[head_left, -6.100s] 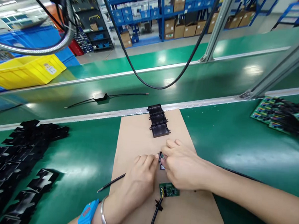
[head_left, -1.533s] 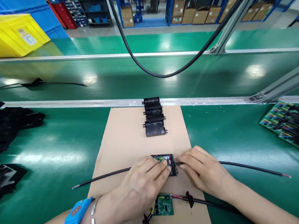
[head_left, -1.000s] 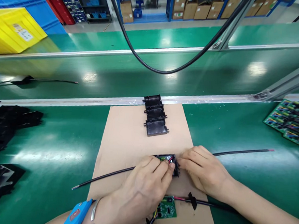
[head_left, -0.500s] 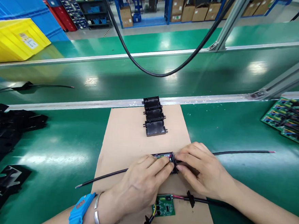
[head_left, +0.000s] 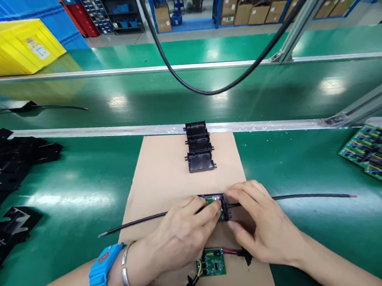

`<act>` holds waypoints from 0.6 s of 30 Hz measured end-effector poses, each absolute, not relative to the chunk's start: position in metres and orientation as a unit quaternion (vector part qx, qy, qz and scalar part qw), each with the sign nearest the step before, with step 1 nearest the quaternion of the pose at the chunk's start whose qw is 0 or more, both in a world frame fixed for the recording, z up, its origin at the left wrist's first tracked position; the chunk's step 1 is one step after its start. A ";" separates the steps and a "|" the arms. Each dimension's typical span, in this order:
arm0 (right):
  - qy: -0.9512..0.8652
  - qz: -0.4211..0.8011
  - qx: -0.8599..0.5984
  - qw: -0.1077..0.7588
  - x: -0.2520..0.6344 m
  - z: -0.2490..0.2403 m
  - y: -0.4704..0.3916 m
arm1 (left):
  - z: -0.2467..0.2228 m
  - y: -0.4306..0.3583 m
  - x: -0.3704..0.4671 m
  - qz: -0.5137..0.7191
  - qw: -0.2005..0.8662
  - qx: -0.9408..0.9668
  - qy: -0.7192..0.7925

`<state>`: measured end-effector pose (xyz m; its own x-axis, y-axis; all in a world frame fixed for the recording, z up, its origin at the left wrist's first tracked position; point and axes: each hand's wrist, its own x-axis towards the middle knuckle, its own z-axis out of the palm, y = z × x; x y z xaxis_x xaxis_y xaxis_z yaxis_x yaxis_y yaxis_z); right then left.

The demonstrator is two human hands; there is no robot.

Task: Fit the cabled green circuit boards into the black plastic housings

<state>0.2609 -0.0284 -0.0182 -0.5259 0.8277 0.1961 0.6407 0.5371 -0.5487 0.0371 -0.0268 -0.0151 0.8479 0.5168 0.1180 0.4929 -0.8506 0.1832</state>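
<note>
A small black case (head_left: 226, 208) holding a green circuit board (head_left: 212, 199) lies on the brown cardboard (head_left: 163, 167). My left hand (head_left: 185, 225) covers its left part, fingertips pressed on the board and case. My right hand (head_left: 260, 222) is at the case's right end, thumb and fingers apart around the black cable there, fingertips close to the case corners. Black cable (head_left: 139, 221) runs out on both sides. Below the hands lies a second green board (head_left: 214, 263) with wires and black grommets. Several black cases (head_left: 201, 161) stand in a column above.
Black plastic parts (head_left: 9, 161) pile up at the left. Wired green boards (head_left: 370, 151) are stacked at the right. A metal rail (head_left: 113, 132) crosses behind the cardboard; a black cable (head_left: 210, 93) hangs above. Yellow bin (head_left: 24, 48) at upper left.
The fingers of my right hand have spread and moved off the cable beside the case, showing more of the case's right end. My left hand still presses on the board.
</note>
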 end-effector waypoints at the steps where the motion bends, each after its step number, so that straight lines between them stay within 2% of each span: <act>1: -0.855 0.200 -0.427 0.214 0.260 -0.019 -0.028 | -0.015 -0.026 0.037 0.084 0.075 0.958 0.264; 10: -0.888 0.174 -0.395 0.157 0.257 -0.019 -0.022 | -0.014 -0.024 0.034 0.076 0.104 0.953 0.275; 18: -0.890 0.169 -0.390 0.165 0.262 -0.023 -0.024 | -0.014 -0.025 0.034 0.067 0.075 0.958 0.270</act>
<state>0.2620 -0.0244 -0.0234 -0.6419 0.7496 0.1617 0.6377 0.6389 -0.4303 0.0337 -0.0252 -0.0140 0.8450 0.5274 0.0886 0.5072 -0.8428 0.1799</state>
